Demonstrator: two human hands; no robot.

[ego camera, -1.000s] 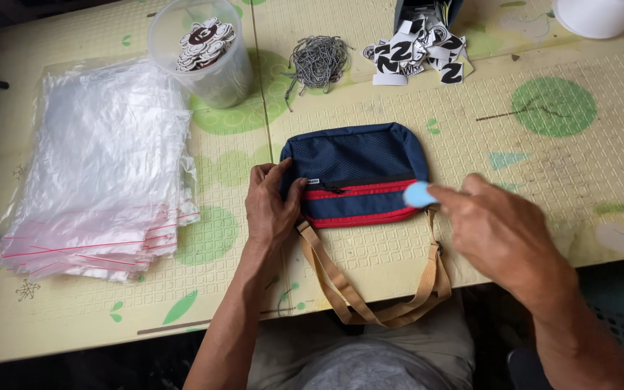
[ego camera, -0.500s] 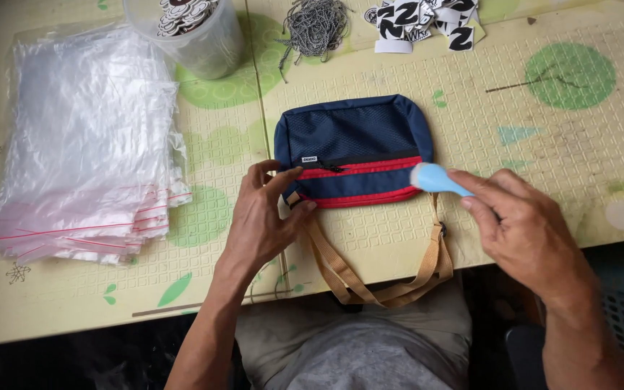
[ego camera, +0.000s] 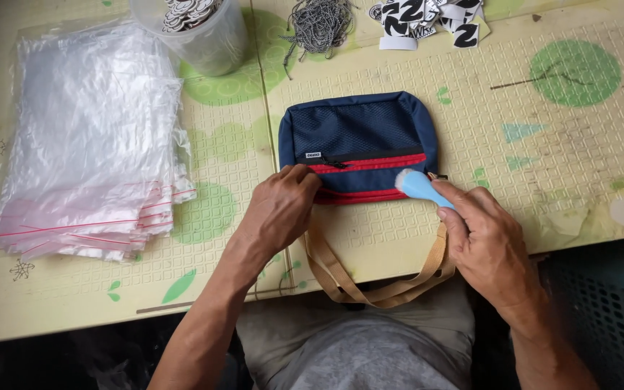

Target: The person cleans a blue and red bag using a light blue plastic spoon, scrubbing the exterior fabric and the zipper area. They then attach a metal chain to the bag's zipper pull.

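On the patterned mat (ego camera: 543, 144), near its front edge: navy pouch (ego camera: 359, 141) with red zip bands, lying flat, tan strap (ego camera: 370, 292) looping off the edge. Left hand (ego camera: 279, 209) pressed on the pouch's lower left corner, fingers curled, perhaps pinching the fabric. Right hand (ego camera: 489, 242) closed around a light blue brush (ego camera: 420, 186), its tip touching the red band. Stack of clear bags (ego camera: 88, 144) well to the left.

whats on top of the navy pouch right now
The left hand presses its lower left edge, and the right hand holds a light blue brush on the navy pouch. Its inside is hidden.
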